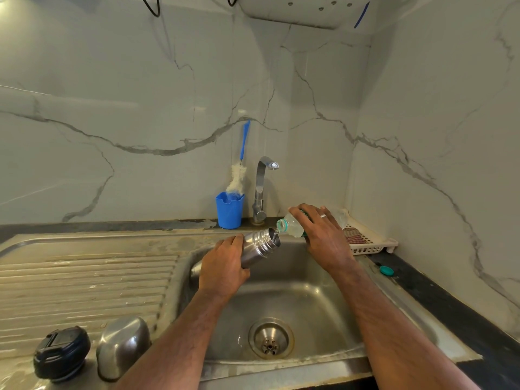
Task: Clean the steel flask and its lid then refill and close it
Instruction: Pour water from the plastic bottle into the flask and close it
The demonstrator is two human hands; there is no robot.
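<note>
1. We hold the flask in our left hand, fingers wrapped round its body, tilted over the sink with its open mouth pointing up and to the right.
2. Our right hand grips a plastic bottle from above, tipped so its neck sits just at the flask's mouth; a thin stream of water runs between them.
3. Down and left of the left hand, on the ribbed drainboard, stand the black stopper and, just beside it, the steel cap.
4. Right of the right wrist, a small teal bottle cap lies on the dark counter.
5. Behind our hands stand the tap and a blue cup holding a brush.
</note>
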